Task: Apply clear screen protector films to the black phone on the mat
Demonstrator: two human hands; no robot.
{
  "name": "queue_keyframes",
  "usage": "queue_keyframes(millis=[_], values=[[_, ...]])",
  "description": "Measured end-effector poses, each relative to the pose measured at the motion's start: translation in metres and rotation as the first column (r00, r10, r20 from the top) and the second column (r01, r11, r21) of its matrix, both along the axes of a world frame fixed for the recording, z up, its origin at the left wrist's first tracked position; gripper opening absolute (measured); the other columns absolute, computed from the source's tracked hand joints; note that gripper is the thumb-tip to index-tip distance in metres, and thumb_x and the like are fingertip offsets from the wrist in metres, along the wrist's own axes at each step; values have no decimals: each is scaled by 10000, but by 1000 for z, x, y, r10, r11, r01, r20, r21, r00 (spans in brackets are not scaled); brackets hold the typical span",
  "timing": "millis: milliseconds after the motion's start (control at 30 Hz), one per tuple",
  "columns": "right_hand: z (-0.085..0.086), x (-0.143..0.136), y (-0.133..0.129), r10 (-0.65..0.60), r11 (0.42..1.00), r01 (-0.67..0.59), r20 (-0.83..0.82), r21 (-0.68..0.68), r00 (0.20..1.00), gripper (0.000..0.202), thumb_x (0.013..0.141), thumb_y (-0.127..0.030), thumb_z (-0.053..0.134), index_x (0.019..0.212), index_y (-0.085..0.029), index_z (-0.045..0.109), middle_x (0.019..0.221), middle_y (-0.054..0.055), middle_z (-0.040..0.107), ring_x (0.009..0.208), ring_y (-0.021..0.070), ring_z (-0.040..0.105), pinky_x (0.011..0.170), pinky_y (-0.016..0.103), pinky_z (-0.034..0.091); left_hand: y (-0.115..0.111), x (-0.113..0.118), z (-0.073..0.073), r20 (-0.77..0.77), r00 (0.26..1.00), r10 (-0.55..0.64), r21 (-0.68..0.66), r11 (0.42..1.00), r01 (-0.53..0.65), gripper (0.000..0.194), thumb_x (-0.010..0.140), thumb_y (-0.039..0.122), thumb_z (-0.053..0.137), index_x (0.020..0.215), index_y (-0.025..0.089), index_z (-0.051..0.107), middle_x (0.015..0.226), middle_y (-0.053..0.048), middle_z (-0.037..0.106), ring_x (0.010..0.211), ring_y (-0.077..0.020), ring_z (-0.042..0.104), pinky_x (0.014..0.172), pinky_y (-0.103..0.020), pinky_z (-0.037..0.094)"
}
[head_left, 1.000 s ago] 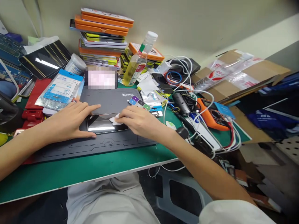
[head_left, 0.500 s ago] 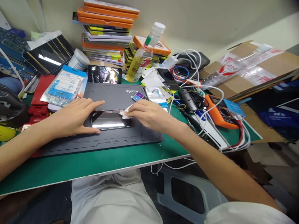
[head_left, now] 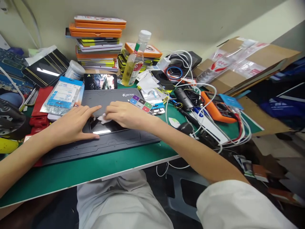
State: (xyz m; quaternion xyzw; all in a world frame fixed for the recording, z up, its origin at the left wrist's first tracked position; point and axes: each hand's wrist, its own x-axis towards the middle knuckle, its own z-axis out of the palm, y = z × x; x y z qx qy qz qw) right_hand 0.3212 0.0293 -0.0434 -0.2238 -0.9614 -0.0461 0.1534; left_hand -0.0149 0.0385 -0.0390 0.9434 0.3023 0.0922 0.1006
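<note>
A black phone (head_left: 105, 128) lies screen-up on a dark grey work mat (head_left: 100, 146) on the green table (head_left: 95, 171). My left hand (head_left: 71, 124) rests flat over the phone's left end, thumb along its near edge and index finger along its far edge. My right hand (head_left: 124, 114) presses a small white wipe (head_left: 103, 119) onto the left part of the phone's screen, close to my left index finger.
A second phone (head_left: 100, 81) with a lit picture stands behind the mat. Stacked orange and yellow cases (head_left: 97, 41), a bottle of yellow liquid (head_left: 134, 60), a white jar (head_left: 74, 70), blue packets (head_left: 63, 93), tangled white cables (head_left: 190, 79), an orange multimeter (head_left: 218, 109) and cardboard boxes (head_left: 250, 66) crowd the table.
My right hand has slid the wipe leftward across the phone's screen, from its right end toward my left index finger. My left hand has stayed in place.
</note>
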Motion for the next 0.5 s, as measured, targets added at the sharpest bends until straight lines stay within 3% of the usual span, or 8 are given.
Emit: queue_keyframes(millis=[133, 233, 367, 500], values=[[0, 62, -18, -89, 996, 89, -9, 7, 996, 422, 1260, -67, 549, 1287, -207, 946, 1187, 142, 919, 1039, 303, 752, 933, 464, 668, 0, 1, -6, 38, 999, -14, -14, 1000, 14, 1168, 1145, 1023, 662, 1999, 245, 488, 1389, -163, 854, 1324, -447, 815, 1388, -624, 547], [0, 80, -24, -124, 992, 124, 1, 14, 992, 401, 1278, -99, 559, 1279, -216, 942, 1191, 135, 922, 1040, 295, 759, 933, 459, 668, 0, 1, -7, 46, 999, -10, -10, 1000, 10, 1163, 1153, 1027, 641, 1996, 240, 491, 1387, -162, 844, 1336, -442, 812, 1440, -632, 510], [-4, 47, -16, -124, 992, 124, 11, 28, 992, 429, 1269, -50, 524, 1333, -173, 930, 1250, 162, 912, 1125, 311, 752, 1000, 472, 657, 2, 0, -5, 26, 1000, -16, 12, 1000, 15, 1163, 1154, 1027, 637, 1992, 234, 493, 1357, -162, 838, 1298, -439, 803, 1424, -646, 527], [-6, 10, -3, -76, 997, 76, 16, 23, 997, 423, 1241, -1, 550, 1364, -163, 922, 1301, 148, 912, 1206, 312, 743, 1083, 469, 641, 4, 0, -3, 0, 1000, -13, 31, 999, 12, 1190, 1150, 1062, 585, 1990, 222, 501, 1352, -176, 827, 1269, -451, 791, 1310, -625, 601]])
